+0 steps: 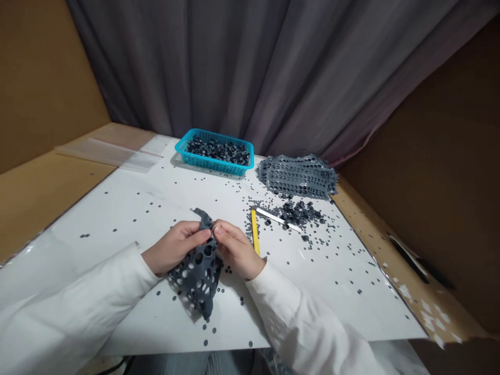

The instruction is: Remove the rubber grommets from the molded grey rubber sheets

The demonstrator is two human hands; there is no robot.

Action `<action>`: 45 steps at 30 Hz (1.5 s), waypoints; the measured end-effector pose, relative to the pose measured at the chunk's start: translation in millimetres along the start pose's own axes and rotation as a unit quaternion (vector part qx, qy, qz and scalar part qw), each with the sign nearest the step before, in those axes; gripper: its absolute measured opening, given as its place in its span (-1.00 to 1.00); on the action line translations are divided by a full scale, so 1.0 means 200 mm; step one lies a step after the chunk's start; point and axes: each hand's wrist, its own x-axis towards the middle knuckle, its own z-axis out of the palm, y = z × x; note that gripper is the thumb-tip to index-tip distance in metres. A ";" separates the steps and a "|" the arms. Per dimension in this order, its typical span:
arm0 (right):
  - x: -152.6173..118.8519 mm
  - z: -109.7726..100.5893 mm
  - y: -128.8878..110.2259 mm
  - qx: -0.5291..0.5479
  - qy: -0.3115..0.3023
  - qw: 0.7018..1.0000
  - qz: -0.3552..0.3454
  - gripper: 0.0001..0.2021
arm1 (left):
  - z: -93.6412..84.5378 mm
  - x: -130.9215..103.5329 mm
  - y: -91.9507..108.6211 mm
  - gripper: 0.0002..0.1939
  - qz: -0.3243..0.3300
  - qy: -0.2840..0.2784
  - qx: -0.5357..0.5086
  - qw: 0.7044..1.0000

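A dark grey rubber sheet (pixel 197 273) full of round holes hangs between my two hands over the white table top (pixel 156 208). My left hand (pixel 174 250) grips its upper left edge with fingers curled. My right hand (pixel 236 249) pinches the sheet's upper right edge, thumb and fingers pressed on it. The sheet's lower end droops towards me. Both sleeves are white.
A turquoise basket (pixel 214 150) of small dark rings stands at the back. A stack of punched grey sheets (pixel 299 176) lies at the back right, a pile of rings (pixel 299 212) before it. A yellow tool (pixel 254 232), white stick (pixel 278 219), scattered bits and clear plastic bag (pixel 111 152) lie around.
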 end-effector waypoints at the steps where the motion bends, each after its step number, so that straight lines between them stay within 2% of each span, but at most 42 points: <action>1: 0.00 0.00 0.00 0.039 0.002 0.999 0.011 -0.69 | 0.00 0.00 -0.01 -0.68 -0.005 0.001 -0.021 1.000; 6: 0.02 0.01 -0.05 0.186 0.017 0.982 0.001 -0.67 | 0.01 -0.01 0.02 -0.70 -0.046 0.015 -0.140 0.989; 9: 0.03 -0.01 -0.08 0.183 0.028 0.982 -0.030 -0.66 | 0.02 -0.02 0.04 -0.66 -0.059 0.010 -0.157 0.986; 11: 0.03 -0.02 -0.08 0.114 0.045 0.991 -0.061 -0.66 | 0.02 -0.02 0.04 -0.67 -0.054 0.021 -0.150 0.987; 14: 0.01 -0.04 -0.08 -0.071 0.068 0.989 -0.112 -0.67 | 0.01 -0.01 0.02 -0.65 -0.030 0.072 -0.150 0.986; 17: -0.02 -0.04 -0.10 -0.299 0.064 0.942 -0.141 -0.74 | 0.01 0.01 0.01 -0.63 0.011 0.081 -0.101 0.992; 19: -0.03 -0.03 -0.11 -0.400 0.048 0.903 -0.149 -0.78 | 0.01 0.01 0.01 -0.63 0.034 0.067 -0.058 0.995; 22: -0.04 -0.02 -0.11 -0.472 0.044 0.867 -0.152 -0.81 | 0.00 0.01 0.01 -0.61 0.051 0.045 -0.023 0.997; 26: -0.03 -0.02 -0.11 -0.510 0.021 0.846 -0.153 -0.81 | -0.02 0.00 0.00 -0.63 0.061 0.008 0.016 0.998; 31: -0.02 -0.02 -0.09 -0.559 -0.002 0.812 -0.169 -0.80 | -0.04 0.01 0.00 -0.69 0.112 -0.008 0.152 0.982; 33: -0.02 -0.02 -0.08 -0.537 0.003 0.827 -0.166 -0.79 | -0.03 0.02 0.01 -0.68 0.097 -0.003 0.207 0.973; 35: -0.02 -0.02 -0.08 -0.476 0.008 0.866 -0.154 -0.77 | -0.01 0.01 0.02 -0.68 0.090 -0.008 0.214 0.973; 38: -0.02 -0.01 -0.08 -0.338 0.007 0.934 -0.115 -0.74 | 0.00 0.00 0.02 -0.69 0.071 -0.028 0.125 0.989; 40: -0.02 -0.02 -0.08 -0.251 0.004 0.964 -0.083 -0.71 | -0.01 0.00 0.02 -0.66 0.028 -0.051 0.055 0.997; 42: -0.02 -0.02 -0.05 -0.178 0.007 0.982 -0.055 -0.69 | -0.01 -0.01 0.01 -0.63 -0.006 -0.073 0.019 0.997; 45: -0.02 -0.03 -0.02 -0.081 0.016 0.996 -0.025 -0.66 | -0.03 0.00 0.00 -0.60 -0.018 -0.068 0.005 0.998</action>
